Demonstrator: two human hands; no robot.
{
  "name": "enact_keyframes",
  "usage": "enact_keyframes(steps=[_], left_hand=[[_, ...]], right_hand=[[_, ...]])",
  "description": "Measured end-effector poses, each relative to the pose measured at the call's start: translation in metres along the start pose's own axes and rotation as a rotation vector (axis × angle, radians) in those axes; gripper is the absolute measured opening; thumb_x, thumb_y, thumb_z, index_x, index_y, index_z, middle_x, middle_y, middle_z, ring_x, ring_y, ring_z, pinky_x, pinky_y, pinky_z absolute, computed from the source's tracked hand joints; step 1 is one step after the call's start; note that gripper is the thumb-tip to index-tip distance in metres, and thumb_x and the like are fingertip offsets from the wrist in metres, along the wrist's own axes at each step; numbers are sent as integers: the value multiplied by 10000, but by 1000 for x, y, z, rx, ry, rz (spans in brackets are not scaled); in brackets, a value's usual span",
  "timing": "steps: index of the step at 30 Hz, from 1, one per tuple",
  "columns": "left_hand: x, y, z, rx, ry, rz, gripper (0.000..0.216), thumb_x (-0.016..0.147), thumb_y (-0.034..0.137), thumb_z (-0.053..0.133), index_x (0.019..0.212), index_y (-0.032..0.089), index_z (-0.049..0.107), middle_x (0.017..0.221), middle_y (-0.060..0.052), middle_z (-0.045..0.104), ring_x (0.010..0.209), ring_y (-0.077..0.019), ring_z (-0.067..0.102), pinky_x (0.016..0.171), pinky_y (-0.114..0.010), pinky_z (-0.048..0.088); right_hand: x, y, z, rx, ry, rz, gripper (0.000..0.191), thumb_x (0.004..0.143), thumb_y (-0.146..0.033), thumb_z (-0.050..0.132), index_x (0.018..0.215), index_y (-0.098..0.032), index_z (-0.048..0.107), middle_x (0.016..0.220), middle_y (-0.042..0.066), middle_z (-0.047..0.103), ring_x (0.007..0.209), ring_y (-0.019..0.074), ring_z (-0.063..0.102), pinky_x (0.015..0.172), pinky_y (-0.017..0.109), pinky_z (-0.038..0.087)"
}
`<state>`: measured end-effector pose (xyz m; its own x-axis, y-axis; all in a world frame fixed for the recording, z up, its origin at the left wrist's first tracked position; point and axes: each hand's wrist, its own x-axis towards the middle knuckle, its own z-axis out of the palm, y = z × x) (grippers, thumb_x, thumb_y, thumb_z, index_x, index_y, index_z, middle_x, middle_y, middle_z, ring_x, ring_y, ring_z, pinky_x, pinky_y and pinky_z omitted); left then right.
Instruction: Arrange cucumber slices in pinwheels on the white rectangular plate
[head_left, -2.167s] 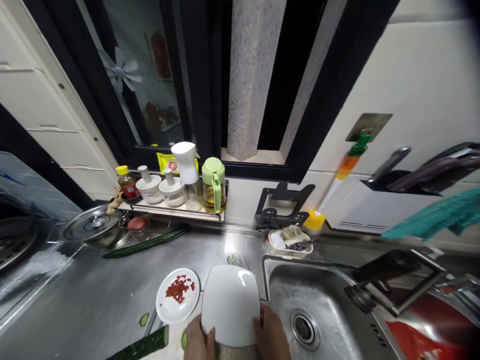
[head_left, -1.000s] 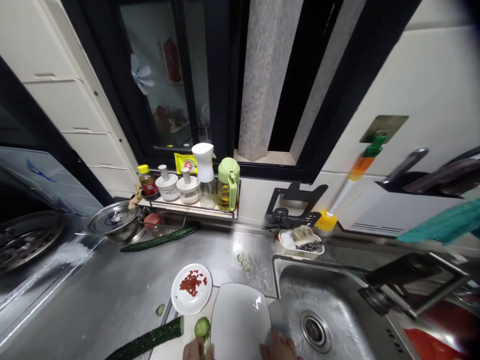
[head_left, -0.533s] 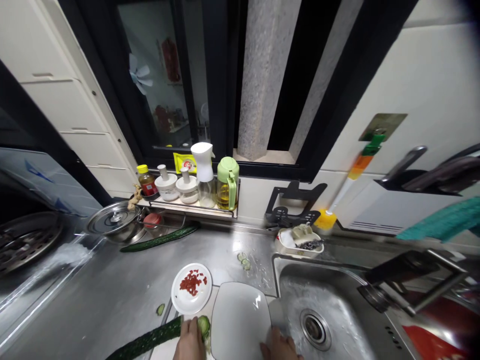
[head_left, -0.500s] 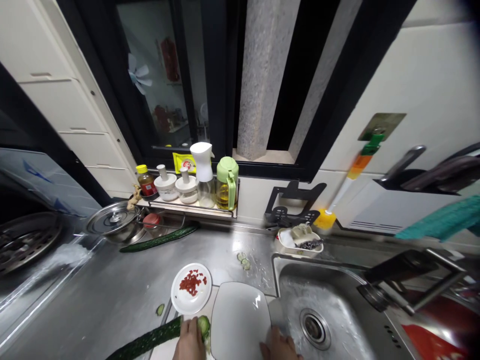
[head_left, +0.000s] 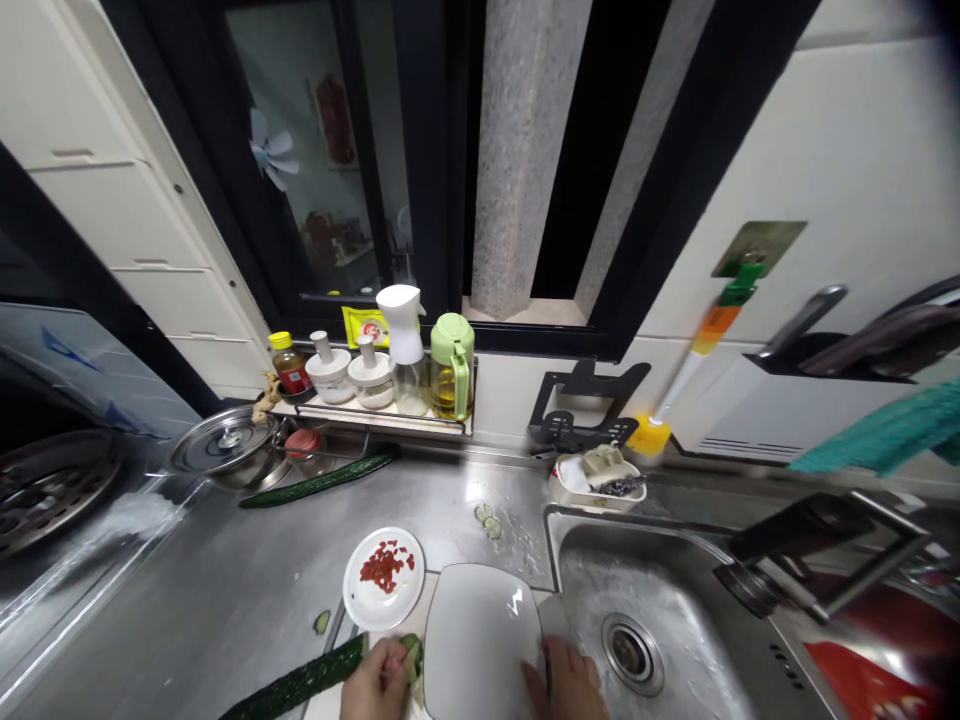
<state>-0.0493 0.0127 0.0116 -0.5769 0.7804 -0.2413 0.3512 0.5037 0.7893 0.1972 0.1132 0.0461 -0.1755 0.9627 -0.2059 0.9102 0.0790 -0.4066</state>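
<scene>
From where I stand: left hand [head_left: 375, 682] has thumb & fingertips drawn close together, right up against a small cluster of pale-green, dark-rimmed round cucumber slices [head_left: 412, 655]; can't tell if it's gripping any. Slices look moist & overlap, partly hidden by the fingers, lying btwn that hand & a glossy white rounded-square dish [head_left: 480, 630].

Dish is smooth, plain, w/ a bright zigzag reflection nr its R edge. Right hand [head_left: 568, 684] is at that edge, thumb on top, fingers alongside; can't tell if it's a firm hold.

L of the left hand: a thick dark-green bumpy cut cucumber [head_left: 296, 684], lying slantwise, lower end out of view. Just behind, a round white plate [head_left: 355, 600] w/ small wrinkled red bits [head_left: 384, 566] in the middle. One loose oval green slice [head_left: 321, 622] on the brushed-steel desk [head_left: 225, 590]; a few more thin pale slices [head_left: 487, 522] nr the steel sink [head_left: 660, 620], amid wet spots.
</scene>
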Motion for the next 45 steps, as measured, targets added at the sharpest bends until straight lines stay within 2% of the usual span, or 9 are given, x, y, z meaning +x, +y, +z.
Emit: enact_keyframes(steps=[4,6,9,15,19,22,31,37,45], left_hand=[[-5,21,10,-226,-137,-24,456,657,644,623,606,204,515,508,78,370,501,-72,312,500,-196,266],[-8,32,18,-337,-213,-42,538,581,714,659,588,199,501,509,84,350,503,-63,291,505,-200,253],[-8,43,27,-476,-315,-75,587,498,737,711,596,192,519,509,84,375,503,-52,311,515,-199,259],[-4,44,36,-684,-583,-386,614,480,738,723,689,184,558,418,92,456,370,-26,354,432,-180,204],[-2,46,44,-804,-599,-618,560,504,622,788,755,167,580,457,54,565,380,-32,458,418,-155,257],[-1,49,48,-875,-599,-655,514,470,530,842,697,166,558,484,31,604,390,-41,499,413,-153,285],[8,55,60,-804,-474,-509,509,451,369,848,861,177,615,450,86,549,378,-51,454,400,-161,234],[22,79,58,-232,-365,-47,75,674,250,585,656,180,602,517,60,536,492,-78,472,523,-202,351],[48,105,57,45,-280,150,203,765,221,482,660,195,653,674,0,633,698,-152,570,686,-245,391]], right_hand=[[5,-18,9,370,-29,-224,379,761,-290,503,1082,-159,657,1017,134,691,979,257,607,941,405,434],[6,-34,11,537,-161,-238,412,720,-301,518,1073,-150,669,1045,135,693,1020,259,610,950,388,432],[7,-56,7,681,-367,-194,233,656,-302,544,791,-179,688,817,77,701,831,231,630,795,337,469],[7,-63,-7,691,-336,-159,135,644,-290,500,637,-192,592,633,8,583,673,174,546,639,287,394],[7,-56,-4,720,-319,-159,119,652,-277,495,649,-204,590,626,-15,569,659,161,539,638,271,403],[8,-50,7,714,-315,-128,111,640,-255,500,658,-210,601,600,-32,549,617,150,530,610,264,400],[14,-36,29,649,-233,-30,98,663,-210,486,576,-206,532,549,-41,506,579,129,497,583,251,378],[24,-38,31,541,-205,99,151,668,-185,497,520,-206,519,514,-29,525,582,144,526,569,250,372],[43,-45,24,478,-135,119,170,720,-189,468,600,-215,586,506,-24,570,550,168,575,564,267,393]])
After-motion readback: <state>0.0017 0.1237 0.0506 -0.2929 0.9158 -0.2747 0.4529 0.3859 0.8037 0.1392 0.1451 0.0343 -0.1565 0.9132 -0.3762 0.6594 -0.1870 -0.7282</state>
